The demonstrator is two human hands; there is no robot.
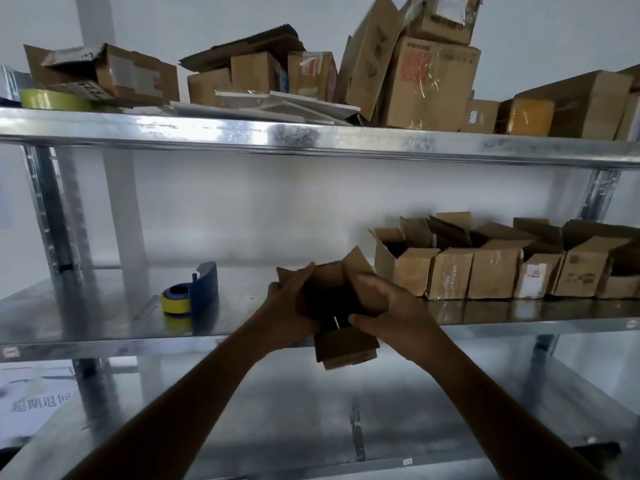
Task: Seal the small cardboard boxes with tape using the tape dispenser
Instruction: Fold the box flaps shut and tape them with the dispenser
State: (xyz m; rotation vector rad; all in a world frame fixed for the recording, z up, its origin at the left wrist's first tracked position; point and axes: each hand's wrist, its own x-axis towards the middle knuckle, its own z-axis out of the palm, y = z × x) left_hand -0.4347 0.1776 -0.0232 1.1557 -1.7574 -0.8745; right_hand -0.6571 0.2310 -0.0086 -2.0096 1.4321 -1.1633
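I hold a small open cardboard box (341, 348) at the front edge of the middle metal shelf (104, 306), its flaps standing up. My left hand (289, 306) grips its left side and left flap. My right hand (384, 306) grips its right side, thumb at the near edge. The box's inside is dark. The blue tape dispenser (194, 292) with a yellow tape roll lies on the same shelf, well to the left of both hands.
A row of several open small cardboard boxes (498, 268) stands on the middle shelf at the right. The top shelf (311, 136) carries a heap of larger boxes and a yellow tape roll (52, 98). A lower shelf (311, 427) lies below.
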